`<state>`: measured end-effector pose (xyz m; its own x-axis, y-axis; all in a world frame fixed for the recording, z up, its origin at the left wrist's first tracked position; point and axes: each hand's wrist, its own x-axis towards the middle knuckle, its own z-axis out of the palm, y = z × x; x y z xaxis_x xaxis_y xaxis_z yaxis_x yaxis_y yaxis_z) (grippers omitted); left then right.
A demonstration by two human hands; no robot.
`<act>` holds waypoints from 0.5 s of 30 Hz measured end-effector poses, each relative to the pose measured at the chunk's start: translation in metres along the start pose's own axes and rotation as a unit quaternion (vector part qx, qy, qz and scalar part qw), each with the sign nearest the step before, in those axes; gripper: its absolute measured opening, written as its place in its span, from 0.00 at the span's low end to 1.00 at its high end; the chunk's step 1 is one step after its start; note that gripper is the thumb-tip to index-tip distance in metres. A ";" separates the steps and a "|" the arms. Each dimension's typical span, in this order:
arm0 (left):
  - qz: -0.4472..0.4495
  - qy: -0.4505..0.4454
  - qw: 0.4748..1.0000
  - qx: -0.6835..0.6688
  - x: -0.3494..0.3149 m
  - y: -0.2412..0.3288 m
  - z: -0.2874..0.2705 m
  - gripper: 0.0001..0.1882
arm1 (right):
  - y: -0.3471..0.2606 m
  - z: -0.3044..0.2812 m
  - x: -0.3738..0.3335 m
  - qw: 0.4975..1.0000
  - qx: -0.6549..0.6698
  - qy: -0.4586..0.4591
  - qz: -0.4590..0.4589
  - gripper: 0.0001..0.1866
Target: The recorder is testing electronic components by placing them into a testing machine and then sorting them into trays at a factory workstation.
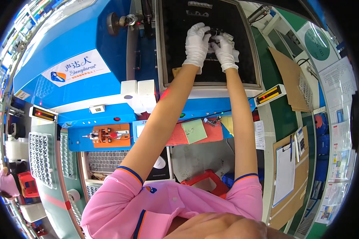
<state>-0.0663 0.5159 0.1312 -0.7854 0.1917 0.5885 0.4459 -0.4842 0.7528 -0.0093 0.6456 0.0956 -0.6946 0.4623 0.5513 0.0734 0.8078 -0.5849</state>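
Both my hands wear white gloves and reach out over a black surface (171, 44) inside a grey metal frame. My left hand (196, 46) is closed, its fingertips bent at the left side of a small dark part (214, 32). Close beside it, my right hand (225, 52) is also closed, with thumb and fingers curled at the same part. A small pale, metallic-looking piece (228, 36) shows by the right fingertips; whether it belongs to the dark part I cannot tell. The fingers hide much of what they hold. Small light pieces (199, 4) lie in rows at the surface's far end.
A large blue machine housing (68, 44) stands at the left. Yellow-black sensor bars (270, 95) flank the frame. Nearer me are an orange fixture (111, 136), a green note pad (194, 131) and a keyboard (105, 160). A clipboard (284, 171) lies at the right.
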 end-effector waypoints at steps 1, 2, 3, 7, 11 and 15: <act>0.106 0.013 0.989 0.106 -0.001 0.015 -0.010 0.10 | -0.007 0.003 0.003 1.000 0.005 0.000 -0.006 0.12; 0.195 0.018 0.963 0.186 -0.025 0.040 -0.002 0.10 | 0.020 -0.013 -0.005 0.999 -0.012 -0.030 -0.007 0.13; 0.153 -0.029 0.978 0.135 -0.049 0.068 -0.005 0.11 | 0.034 -0.024 -0.008 0.998 -0.019 -0.059 -0.015 0.14; 0.077 -0.357 0.909 0.203 -0.140 0.156 -0.099 0.12 | 0.005 -0.014 -0.007 0.992 -0.083 -0.071 -0.059 0.17; 0.196 -0.586 0.631 0.469 -0.179 0.164 -0.151 0.14 | 0.007 -0.020 -0.026 0.978 -0.203 -0.049 -0.020 0.20; 0.191 -0.657 0.460 0.566 -0.185 0.154 -0.179 0.16 | -0.045 -0.037 -0.038 0.964 -0.188 0.174 -0.073 0.26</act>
<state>0.0713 0.2525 0.0855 0.0481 0.9877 -0.1486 0.9654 -0.0842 -0.2469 0.0405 0.6047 0.1230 -0.4396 0.3760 0.8157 0.2924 0.9186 -0.2659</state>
